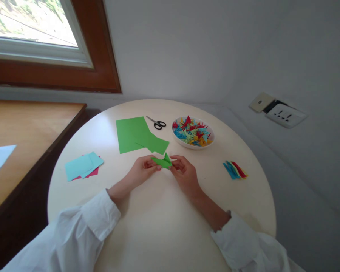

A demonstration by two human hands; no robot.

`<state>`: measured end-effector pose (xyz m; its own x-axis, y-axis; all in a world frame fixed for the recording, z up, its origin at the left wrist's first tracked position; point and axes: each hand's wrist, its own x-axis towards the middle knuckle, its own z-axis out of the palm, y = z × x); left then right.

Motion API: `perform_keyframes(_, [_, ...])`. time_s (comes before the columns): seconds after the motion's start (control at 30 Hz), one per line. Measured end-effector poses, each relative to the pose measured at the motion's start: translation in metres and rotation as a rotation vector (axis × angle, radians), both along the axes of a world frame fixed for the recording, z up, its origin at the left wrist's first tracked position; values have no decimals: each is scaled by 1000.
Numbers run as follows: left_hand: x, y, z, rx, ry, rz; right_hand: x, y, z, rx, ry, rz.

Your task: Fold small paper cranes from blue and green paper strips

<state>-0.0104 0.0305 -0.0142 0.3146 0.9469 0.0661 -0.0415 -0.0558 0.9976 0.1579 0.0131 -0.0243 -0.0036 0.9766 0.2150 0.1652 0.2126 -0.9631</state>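
Note:
Between my hands is a small folded piece of green paper (164, 162), with one pointed flap standing up. My left hand (144, 169) pinches its left end between thumb and fingers. On the other side, my right hand (185, 173) grips the right end with the fingertips. Just beyond the hands lie flat green paper sheets (133, 134), a large one partly overlapped by smaller ones. Black-handled scissors (158, 124) rest behind them, blades toward the upper left. A white bowl (184, 144) full of small folded paper figures in several colours stands at the back right.
Light blue and pink paper squares (83, 166) are stacked on the left of the round white table (158, 234). Narrow folded paper pieces (235, 170) in blue, yellow and red lie at the right. A wooden desk (31, 128) stands further left; a socket (286, 113) is on the right wall.

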Motion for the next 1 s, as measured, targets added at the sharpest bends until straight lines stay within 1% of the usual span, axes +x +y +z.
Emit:
perform_keyframes(0.23, [-1, -1, 1, -4, 7, -35, -2, 0, 1, -25, 65, 46])
perform_keyframes(0.47, [1, -1, 2, 3, 23, -45, -3, -1, 4, -30, 59, 60])
perform_keyframes(0.6, [2, -1, 2, 1, 23, -55, -2, -1, 5, -12, 40, 48])
perform_keyframes(0.83, [2, -2, 2, -2, 74, -37, -2, 0, 1, 0, 19, 37])
perform_keyframes(1.0, [2, -3, 4, -21, 53, -28, -2, 1, 0, 7, 19, 10])
